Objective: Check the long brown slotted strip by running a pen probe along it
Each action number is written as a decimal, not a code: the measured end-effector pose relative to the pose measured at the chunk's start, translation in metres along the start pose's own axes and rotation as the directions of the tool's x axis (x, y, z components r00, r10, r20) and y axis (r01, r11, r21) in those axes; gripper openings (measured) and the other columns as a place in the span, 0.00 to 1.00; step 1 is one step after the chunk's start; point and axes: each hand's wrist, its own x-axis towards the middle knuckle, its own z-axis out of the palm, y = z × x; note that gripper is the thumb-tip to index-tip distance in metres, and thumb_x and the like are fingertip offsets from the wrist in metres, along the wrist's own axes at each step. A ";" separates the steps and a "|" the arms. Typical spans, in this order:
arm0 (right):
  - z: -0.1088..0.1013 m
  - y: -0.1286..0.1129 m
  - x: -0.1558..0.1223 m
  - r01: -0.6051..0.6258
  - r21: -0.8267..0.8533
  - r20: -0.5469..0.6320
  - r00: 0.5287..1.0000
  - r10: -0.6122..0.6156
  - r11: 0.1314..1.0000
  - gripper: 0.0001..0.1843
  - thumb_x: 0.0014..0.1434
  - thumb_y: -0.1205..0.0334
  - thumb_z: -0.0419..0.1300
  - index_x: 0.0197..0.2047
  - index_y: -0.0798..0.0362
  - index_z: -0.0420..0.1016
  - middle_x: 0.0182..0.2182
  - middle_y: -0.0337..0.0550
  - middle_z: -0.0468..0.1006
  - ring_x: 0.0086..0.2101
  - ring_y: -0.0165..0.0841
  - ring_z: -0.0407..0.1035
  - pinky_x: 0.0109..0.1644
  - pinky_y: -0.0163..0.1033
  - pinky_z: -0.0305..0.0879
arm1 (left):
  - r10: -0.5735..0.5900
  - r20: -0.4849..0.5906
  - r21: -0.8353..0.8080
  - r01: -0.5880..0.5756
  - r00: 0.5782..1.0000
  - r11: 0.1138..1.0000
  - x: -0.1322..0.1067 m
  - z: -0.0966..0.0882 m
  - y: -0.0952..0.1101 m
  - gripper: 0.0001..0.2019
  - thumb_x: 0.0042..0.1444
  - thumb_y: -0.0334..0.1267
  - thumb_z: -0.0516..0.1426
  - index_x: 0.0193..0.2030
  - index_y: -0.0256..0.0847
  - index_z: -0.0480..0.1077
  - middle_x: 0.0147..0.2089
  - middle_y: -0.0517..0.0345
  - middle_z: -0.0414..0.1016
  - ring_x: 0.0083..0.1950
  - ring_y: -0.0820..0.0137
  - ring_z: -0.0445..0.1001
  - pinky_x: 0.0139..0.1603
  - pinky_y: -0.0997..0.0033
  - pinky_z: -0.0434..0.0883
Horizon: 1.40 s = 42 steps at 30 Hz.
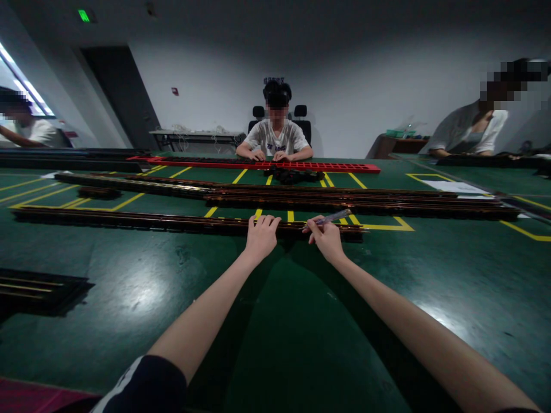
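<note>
Across the green table, in the head view, runs a long narrow dark strip (172, 220) with thin shiny lines along it. My left hand (262, 234) lies over this strip with its fingers bent across the top, holding it; the thumb is hidden. Toward the strip's right end, my right hand (326, 236) is closed around a slim pen-like tool (338, 216) with a clear barrel. The tool slants, its thin tip pointing left and down at the strip. I cannot tell whether the tip touches it.
Beyond lies a bundle of similar dark strips (344, 198). A red slotted tray (353, 167) is before a co-worker (275, 137) opposite, with a dark pile (293, 175) nearby. More dark strips (38, 291) lie at near left. Other people sit left and right. Yellow tape lines mark the table.
</note>
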 end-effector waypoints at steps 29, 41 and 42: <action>0.000 0.000 -0.001 -0.003 0.006 -0.025 1.000 0.003 1.000 0.23 0.55 0.38 0.56 0.29 0.52 0.67 0.25 0.45 0.78 0.16 0.29 0.67 0.20 0.34 0.63 | -0.023 -0.030 -0.014 0.023 0.999 1.000 0.000 0.003 -0.003 0.22 0.56 0.25 0.46 0.53 0.39 0.70 0.54 0.47 0.74 0.59 0.59 0.68 0.65 0.47 0.54; 0.000 0.005 0.001 -0.026 0.045 -0.043 0.999 0.028 0.999 0.23 0.54 0.39 0.57 0.30 0.53 0.67 0.24 0.44 0.77 0.17 0.28 0.67 0.21 0.34 0.64 | -0.011 -0.040 -0.047 0.009 0.999 0.999 0.000 0.003 -0.006 0.22 0.57 0.26 0.44 0.54 0.40 0.70 0.54 0.49 0.75 0.58 0.61 0.70 0.65 0.49 0.56; 0.000 0.005 0.001 -0.031 0.052 -0.042 0.999 0.033 0.998 0.23 0.54 0.39 0.57 0.29 0.53 0.67 0.24 0.44 0.77 0.17 0.28 0.67 0.21 0.34 0.64 | -0.011 -0.044 -0.047 0.008 0.999 0.999 0.000 0.002 -0.006 0.21 0.58 0.26 0.44 0.54 0.39 0.70 0.54 0.49 0.75 0.58 0.61 0.70 0.65 0.49 0.56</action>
